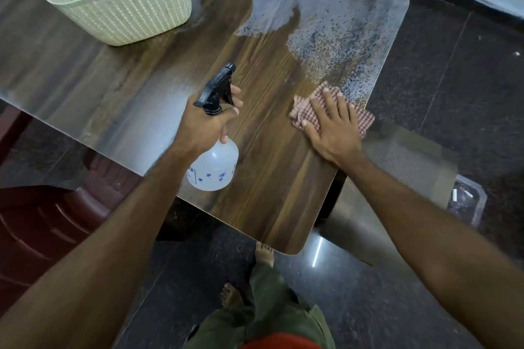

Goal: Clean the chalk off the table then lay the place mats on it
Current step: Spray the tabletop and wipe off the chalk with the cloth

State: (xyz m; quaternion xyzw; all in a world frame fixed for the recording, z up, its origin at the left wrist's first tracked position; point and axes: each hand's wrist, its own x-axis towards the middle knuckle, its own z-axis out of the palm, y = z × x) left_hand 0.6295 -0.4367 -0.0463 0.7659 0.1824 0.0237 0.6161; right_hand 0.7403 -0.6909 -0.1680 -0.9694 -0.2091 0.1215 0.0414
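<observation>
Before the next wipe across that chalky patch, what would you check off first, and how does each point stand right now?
1. Checked cloth flat under the right hand: ok.
2. Spray bottle gripped in the left hand, clear of the cloth's path: ok.
3. Chalk film wetted: ok, speckled with droplets.
4. Table free of chalk: not ok, the far right corner is white.
5. Basket out of the wiping area: ok, it stands beside the film.
6. Liquid left in the bottle: cannot tell.
</observation>
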